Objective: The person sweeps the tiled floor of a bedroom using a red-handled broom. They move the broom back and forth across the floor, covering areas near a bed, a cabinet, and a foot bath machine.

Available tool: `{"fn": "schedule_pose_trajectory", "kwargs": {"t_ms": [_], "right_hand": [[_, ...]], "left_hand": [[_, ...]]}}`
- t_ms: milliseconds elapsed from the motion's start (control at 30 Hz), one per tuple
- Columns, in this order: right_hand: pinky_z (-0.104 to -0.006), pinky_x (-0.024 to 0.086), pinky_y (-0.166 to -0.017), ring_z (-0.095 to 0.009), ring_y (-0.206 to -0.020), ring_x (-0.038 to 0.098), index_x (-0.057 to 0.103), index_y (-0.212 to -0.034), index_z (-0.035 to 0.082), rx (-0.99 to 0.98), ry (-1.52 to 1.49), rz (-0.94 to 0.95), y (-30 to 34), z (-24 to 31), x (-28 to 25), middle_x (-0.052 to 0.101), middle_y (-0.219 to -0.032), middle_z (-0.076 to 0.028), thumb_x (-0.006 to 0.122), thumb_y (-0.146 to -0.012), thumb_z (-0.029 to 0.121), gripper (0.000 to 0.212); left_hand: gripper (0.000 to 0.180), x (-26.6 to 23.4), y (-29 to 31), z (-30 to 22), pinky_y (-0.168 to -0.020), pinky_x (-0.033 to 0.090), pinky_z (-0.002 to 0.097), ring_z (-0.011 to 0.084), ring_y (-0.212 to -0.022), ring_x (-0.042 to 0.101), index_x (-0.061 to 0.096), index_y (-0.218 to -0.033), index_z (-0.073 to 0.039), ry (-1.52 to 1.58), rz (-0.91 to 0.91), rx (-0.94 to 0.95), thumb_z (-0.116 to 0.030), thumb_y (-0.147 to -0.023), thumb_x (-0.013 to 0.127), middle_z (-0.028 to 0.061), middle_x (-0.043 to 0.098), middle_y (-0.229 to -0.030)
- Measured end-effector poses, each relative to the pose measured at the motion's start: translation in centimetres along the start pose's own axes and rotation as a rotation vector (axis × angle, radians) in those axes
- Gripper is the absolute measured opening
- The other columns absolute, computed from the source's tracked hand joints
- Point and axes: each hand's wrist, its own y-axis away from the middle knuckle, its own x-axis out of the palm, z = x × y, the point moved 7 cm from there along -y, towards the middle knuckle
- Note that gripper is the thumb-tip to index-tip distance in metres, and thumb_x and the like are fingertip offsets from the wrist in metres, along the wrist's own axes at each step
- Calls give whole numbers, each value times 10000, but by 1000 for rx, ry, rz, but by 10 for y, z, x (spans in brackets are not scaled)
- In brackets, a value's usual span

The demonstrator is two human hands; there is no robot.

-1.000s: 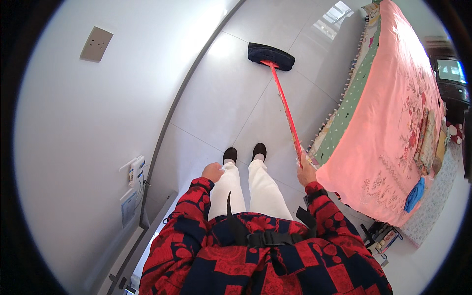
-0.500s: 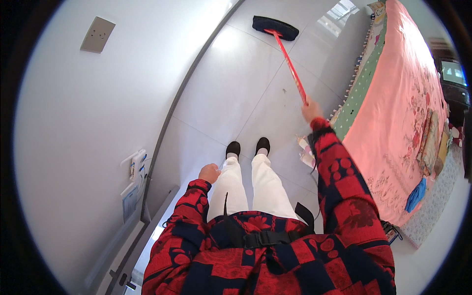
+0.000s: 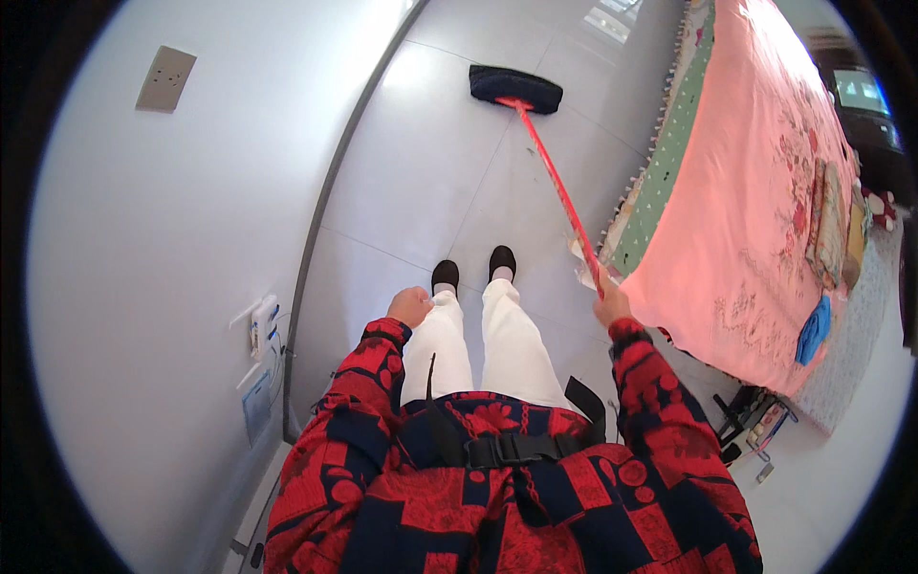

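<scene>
Right hand (image 3: 612, 308) fingers closed round the mop (image 3: 550, 163) handle's top, right of centre; left hand (image 3: 411, 306) loosely curled, empty. Mop looks light, stiff.

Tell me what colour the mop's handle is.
Red. The mop handle shows clearly in the head view, running from the dark mop head to the right hand.

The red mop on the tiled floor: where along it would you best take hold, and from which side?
Grip the mop at the near top end of its thin red handle, where the right hand already wraps it. The handle slants up from the dark head toward the person, so I would probably come from the bed side, fingers curled around it.
</scene>
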Motion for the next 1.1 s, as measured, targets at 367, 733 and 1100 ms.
{"fn": "schedule_pose_trajectory", "kwargs": {"t_ms": [367, 733, 1100], "right_hand": [[-508, 489, -713, -449, -799, 612, 250, -1453, 249, 162, -177, 240, 271, -45, 101, 623, -864, -275, 547, -752, 77, 781], [-371, 503, -732, -271, -822, 647, 391, -1395, 183, 257, -422, 436, 424, 1, 57, 675, -943, -140, 639, -848, 184, 600], [-343, 509, -696, -358, -814, 655, 499, -1306, 154, 6, -480, -18, 351, 0, -27, 580, -881, -262, 562, -789, 83, 526]], "left_hand": [[329, -9, -9, -11, -781, 503, 405, 337, -866, 640, 669, -939, -12, -114, 72, 168, -302, -789, 631, 183, 676, -904], [329, 5, 15, 47, -818, 493, 413, 347, -902, 629, 685, -856, -15, -271, 50, 123, -331, -772, 644, 197, 665, -928], [342, 59, 51, 24, -796, 502, 420, 350, -878, 638, 684, -871, -13, -313, 81, 230, -332, -767, 620, 195, 671, -904]]}}
